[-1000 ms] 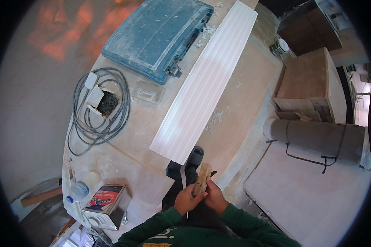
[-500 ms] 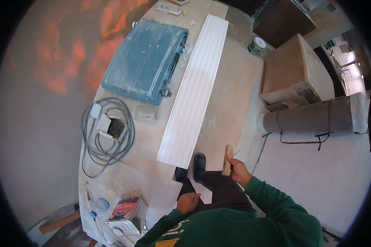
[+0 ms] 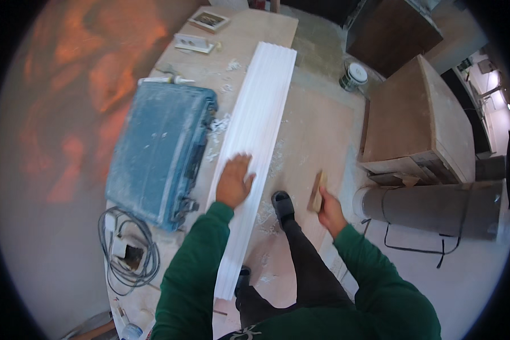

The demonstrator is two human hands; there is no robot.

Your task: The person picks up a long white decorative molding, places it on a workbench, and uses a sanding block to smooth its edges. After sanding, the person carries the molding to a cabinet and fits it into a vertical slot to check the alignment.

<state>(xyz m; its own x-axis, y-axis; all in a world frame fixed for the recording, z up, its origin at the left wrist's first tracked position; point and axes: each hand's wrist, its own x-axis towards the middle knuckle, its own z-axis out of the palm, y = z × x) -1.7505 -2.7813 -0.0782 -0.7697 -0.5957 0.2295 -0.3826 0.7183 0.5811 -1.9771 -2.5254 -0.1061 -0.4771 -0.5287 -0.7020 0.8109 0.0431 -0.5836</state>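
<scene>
Right hand (image 3: pixel 332 211) pinching the wooden block (image 3: pixel 317 191), clear of the white ribbed panel (image 3: pixel 266 85), which lies left of that grip. Left hand (image 3: pixel 232 184) open on the panel, looks in contact, thumb out. Pale shavings (image 3: pixel 218 126) past the panel from the grip, so I'd judge some cutting done. Block's off the panel; can't tell how much is left.

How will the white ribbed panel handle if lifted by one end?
The white ribbed panel may sag, being long and narrow. Ribbed lengthwise, it could resist bending somewhat. It seems unlikely to roll, given its flat, strip-like shape.
</scene>
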